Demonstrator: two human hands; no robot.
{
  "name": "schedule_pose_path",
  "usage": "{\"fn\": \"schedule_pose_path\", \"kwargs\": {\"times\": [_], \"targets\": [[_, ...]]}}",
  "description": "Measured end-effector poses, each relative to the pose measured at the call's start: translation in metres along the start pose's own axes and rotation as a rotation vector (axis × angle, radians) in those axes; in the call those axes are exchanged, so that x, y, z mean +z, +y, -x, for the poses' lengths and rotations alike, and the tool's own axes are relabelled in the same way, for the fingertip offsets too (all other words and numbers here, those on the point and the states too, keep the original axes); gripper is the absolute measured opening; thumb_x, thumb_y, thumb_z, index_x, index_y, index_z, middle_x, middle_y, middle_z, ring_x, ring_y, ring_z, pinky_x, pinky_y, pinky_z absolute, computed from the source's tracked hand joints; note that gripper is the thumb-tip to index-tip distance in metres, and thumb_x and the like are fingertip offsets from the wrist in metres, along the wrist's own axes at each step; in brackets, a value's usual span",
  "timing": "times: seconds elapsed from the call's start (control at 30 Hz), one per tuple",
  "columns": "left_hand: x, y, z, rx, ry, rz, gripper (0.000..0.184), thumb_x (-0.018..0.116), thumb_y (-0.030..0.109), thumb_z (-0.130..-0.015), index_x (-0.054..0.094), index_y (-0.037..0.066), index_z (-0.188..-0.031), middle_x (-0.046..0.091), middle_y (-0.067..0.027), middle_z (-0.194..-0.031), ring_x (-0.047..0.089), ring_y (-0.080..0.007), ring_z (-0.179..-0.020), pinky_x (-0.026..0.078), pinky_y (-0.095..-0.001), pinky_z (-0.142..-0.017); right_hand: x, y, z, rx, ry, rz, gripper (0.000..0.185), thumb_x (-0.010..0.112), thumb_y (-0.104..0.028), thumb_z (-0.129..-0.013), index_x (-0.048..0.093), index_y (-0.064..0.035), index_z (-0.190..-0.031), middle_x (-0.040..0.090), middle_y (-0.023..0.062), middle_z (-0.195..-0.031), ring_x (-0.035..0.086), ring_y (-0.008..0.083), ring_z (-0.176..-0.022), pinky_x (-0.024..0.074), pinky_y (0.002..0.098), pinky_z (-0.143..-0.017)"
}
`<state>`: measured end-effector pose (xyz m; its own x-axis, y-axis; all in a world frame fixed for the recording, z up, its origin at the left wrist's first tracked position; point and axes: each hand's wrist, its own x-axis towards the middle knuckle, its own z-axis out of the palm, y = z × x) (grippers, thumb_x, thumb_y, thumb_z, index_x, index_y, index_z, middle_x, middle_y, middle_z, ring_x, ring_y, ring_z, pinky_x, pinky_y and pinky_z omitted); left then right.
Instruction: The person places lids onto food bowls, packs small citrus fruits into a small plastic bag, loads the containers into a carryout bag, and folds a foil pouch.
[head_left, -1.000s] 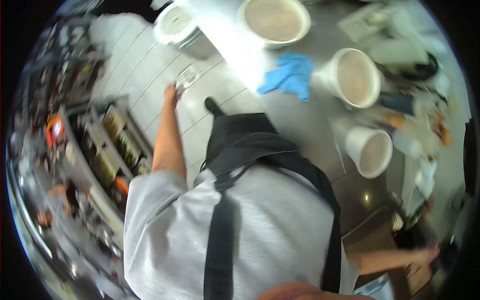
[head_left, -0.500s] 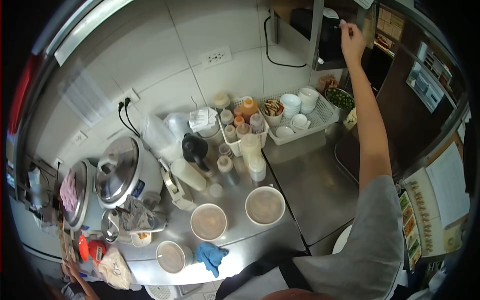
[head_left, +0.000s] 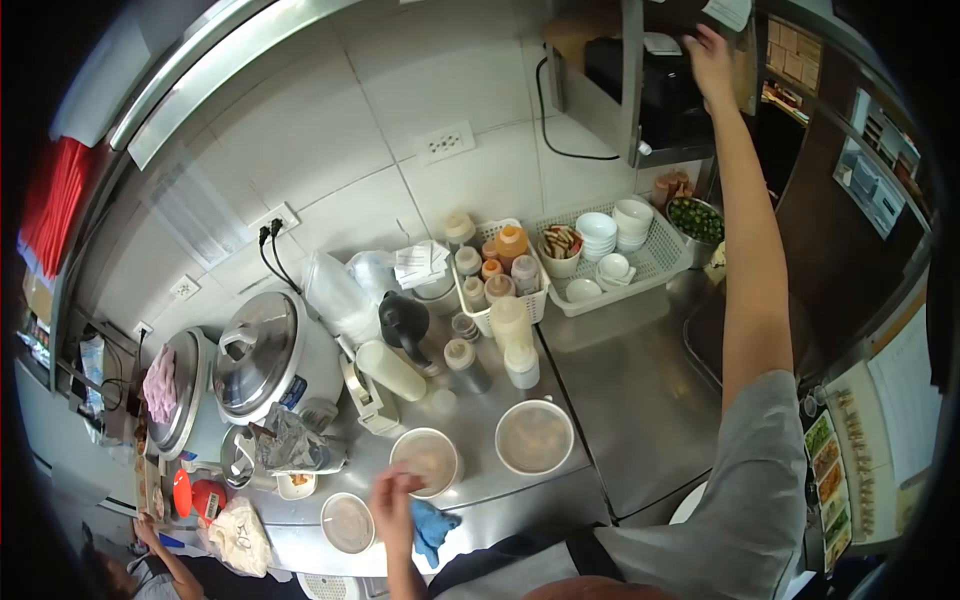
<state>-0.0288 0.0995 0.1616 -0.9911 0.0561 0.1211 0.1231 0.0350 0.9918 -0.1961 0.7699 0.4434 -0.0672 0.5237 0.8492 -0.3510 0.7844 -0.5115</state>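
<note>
My right hand (head_left: 710,62) is raised at the upper right, beside a black machine (head_left: 668,100) on a metal shelf. Its fingers look apart and nothing shows in them. A white paper slip (head_left: 730,12) hangs just above. Low in the middle, my left hand (head_left: 394,505) is smeared by motion, so its grip is unclear. It passes in front of the counter between a lidded white tub (head_left: 347,524) and a blue cloth (head_left: 432,530). Two more lidded tubs, one behind it (head_left: 425,463) and one to the right (head_left: 535,437), stand on the metal counter.
Squeeze bottles fill a white basket (head_left: 505,310). Beside it, a tray (head_left: 655,270) holds white bowls. Two big lidded cookers (head_left: 262,355) (head_left: 180,395) and a tape dispenser (head_left: 370,400) stand left. Another person's arm (head_left: 170,560) shows at lower left.
The view swung from the floor and my body to the counter and wall. Since half a second ago, my left hand has come into view; my right hand stays raised by the black machine, its fingers spread more.
</note>
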Motion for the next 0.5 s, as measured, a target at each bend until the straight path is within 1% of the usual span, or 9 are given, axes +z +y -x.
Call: {"fn": "schedule_pose_path", "kwargs": {"times": [0.07, 0.1, 0.13, 0.2, 0.23, 0.33, 0.43, 0.47, 0.5], "targets": [[0.049, 0.016, 0.003, -0.026, -0.323, -0.009, 0.019, 0.050, 0.002, -0.092, 0.059, 0.000, -0.109, 0.064, -0.0075, -0.084, 0.063, -0.0142, -0.078, 0.050, -0.0271, -0.075, 0.011, 0.015, -0.021, 0.026, -0.151, 0.452, 0.053, 0.068, -0.027, -0.080, 0.050, -0.0046, -0.125, 0.059, 0.0190, -0.117, 0.058, 0.0261, -0.109, 0.0441, 0.0346, -0.092], [0.066, 0.029, 0.004, -0.020, -0.451, -0.043, 0.020, 0.050, 0.003, -0.093, 0.059, 0.000, -0.110, 0.064, -0.0071, -0.084, 0.063, -0.0140, -0.079, 0.050, -0.0267, -0.076, 0.007, -0.005, -0.014, 0.066, -0.278, 0.533, 0.053, 0.072, -0.018, -0.077, 0.051, -0.0044, -0.123, 0.060, 0.0185, -0.114, 0.058, 0.0248, -0.106, 0.0449, 0.0326, -0.089], [0.077, 0.039, 0.002, -0.013, -0.578, -0.080, 0.020, 0.050, 0.003, -0.093, 0.059, 0.000, -0.111, 0.065, -0.0066, -0.083, 0.063, -0.0139, -0.081, 0.049, -0.0264, -0.078, 0.003, -0.006, -0.014, 0.125, -0.172, 0.255, 0.053, 0.073, -0.015, -0.075, 0.051, -0.0041, -0.122, 0.060, 0.0178, -0.113, 0.059, 0.0244, -0.105, 0.0452, 0.0320, -0.088], [0.088, 0.046, -0.001, -0.004, -0.657, -0.065, 0.021, 0.050, 0.003, -0.093, 0.058, 0.000, -0.113, 0.065, -0.0064, -0.086, 0.063, -0.0143, -0.083, 0.049, -0.0272, -0.079, 0.000, -0.007, -0.010, 0.227, 0.037, -0.296, 0.052, 0.075, -0.009, -0.072, 0.052, -0.0035, -0.119, 0.061, 0.0165, -0.110, 0.059, 0.0237, -0.103, 0.0459, 0.0307, -0.085], [0.090, 0.047, -0.004, 0.001, -0.690, -0.054, 0.022, 0.051, 0.003, -0.093, 0.057, -0.001, -0.114, 0.064, -0.0063, -0.087, 0.063, -0.0145, -0.085, 0.049, -0.0277, -0.080, -0.008, -0.009, 0.001, 0.271, 0.114, -0.422, 0.053, 0.075, -0.002, -0.071, 0.049, -0.0025, -0.117, 0.062, 0.0134, -0.104, 0.060, 0.0216, -0.098, 0.0466, 0.0295, -0.081], [0.090, 0.042, -0.014, -0.088, -0.621, 0.181, 0.026, 0.051, 0.006, -0.093, 0.055, -0.002, -0.117, 0.064, -0.0072, -0.095, 0.062, -0.0151, -0.089, 0.049, -0.0291, -0.083, -0.041, -0.084, 0.075, 0.404, -0.041, -0.729, 0.047, 0.070, 0.002, -0.076, 0.043, -0.0028, -0.115, 0.061, 0.0112, -0.103, 0.061, 0.0194, -0.095, 0.0505, 0.0275, -0.077], [0.110, 0.074, -0.040, -0.127, -0.710, 0.236, 0.051, 0.057, 0.031, -0.092, 0.043, 0.000, -0.130, 0.058, -0.0113, -0.113, 0.057, -0.0186, -0.103, 0.046, -0.0342, -0.091, -0.049, -0.146, 0.148, 0.472, -0.279, -0.841, 0.041, 0.065, 0.005, -0.078, 0.042, -0.0039, -0.111, 0.058, 0.0083, -0.099, 0.061, 0.0165, -0.092, 0.0535, 0.0274, -0.076], [0.122, 0.090, -0.048, -0.121, -0.768, 0.330, 0.060, 0.057, 0.039, -0.090, 0.040, 0.001, -0.133, 0.055, -0.0118, -0.120, 0.055, -0.0207, -0.109, 0.044, -0.0367, -0.093, -0.046, -0.160, 0.172, 0.443, -0.425, -0.885, 0.039, 0.066, 0.006, -0.077, 0.044, -0.0042, -0.108, 0.057, 0.0070, -0.099, 0.061, 0.0147, -0.090, 0.0537, 0.0270, -0.076], [0.135, 0.105, -0.057, -0.106, -0.826, 0.422, 0.069, 0.058, 0.046, -0.087, 0.036, 0.002, -0.136, 0.053, -0.0123, -0.126, 0.052, -0.0229, -0.114, 0.042, -0.0391, -0.096, -0.046, -0.183, 0.194, 0.524, -0.612, -0.858, 0.041, 0.065, 0.008, -0.076, 0.044, -0.0049, -0.109, 0.057, 0.0054, -0.099, 0.060, 0.0137, -0.091, 0.0521, 0.0269, -0.078]]}}
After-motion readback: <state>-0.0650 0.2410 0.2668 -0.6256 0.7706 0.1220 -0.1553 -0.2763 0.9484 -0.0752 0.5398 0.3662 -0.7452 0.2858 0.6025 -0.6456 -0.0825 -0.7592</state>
